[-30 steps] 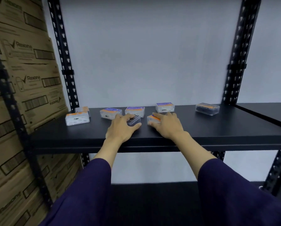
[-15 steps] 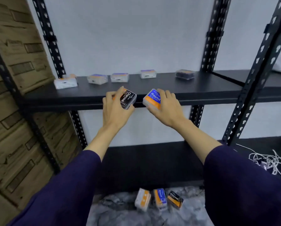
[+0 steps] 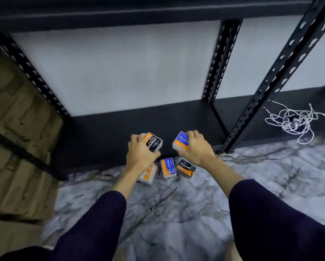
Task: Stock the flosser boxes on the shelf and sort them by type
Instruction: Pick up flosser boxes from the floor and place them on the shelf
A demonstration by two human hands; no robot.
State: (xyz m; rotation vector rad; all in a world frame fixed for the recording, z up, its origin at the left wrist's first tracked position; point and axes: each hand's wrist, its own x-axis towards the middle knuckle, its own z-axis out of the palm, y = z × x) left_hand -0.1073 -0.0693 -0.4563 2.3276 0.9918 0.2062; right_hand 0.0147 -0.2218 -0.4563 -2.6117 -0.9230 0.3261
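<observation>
Marbled grey floor (image 3: 176, 213) across the lower half of the frame; black metal shelving (image 3: 139, 127) above it, lowest shelf a dark band through the middle, pale wall behind. Perforated uprights (image 3: 282, 72) slanting up toward the upper right. Brown cardboard cartons (image 3: 16, 129) stacked down the left edge, blurred. Tangle of white cable (image 3: 293, 119) on the low shelf at right.

Left hand (image 3: 139, 157) at centre, fingers curled over the top and thumb under — gripping a black-and-orange Charcoal box (image 3: 154, 143), tilted, label facing up. Right hand (image 3: 194, 147) just beside it, fingers wrapped over the far edge of a blue-and-orange Round box (image 3: 180, 142), thumb along the near side. Both boxes held in the air in front of the lowest shelf's front edge, apart from each other, neither resting on anything. Dark purple sleeves (image 3: 271, 213) running down to the bottom corners.

Below the hands, on the floor just before the shelf edge, three more boxes in a row: an orange-and-white box (image 3: 148, 174) partly hidden behind the left wrist, type unreadable; a second Round box (image 3: 168, 168) in the middle; a second Charcoal box (image 3: 186, 167) to the right — close together, contact between them unclear.
</observation>
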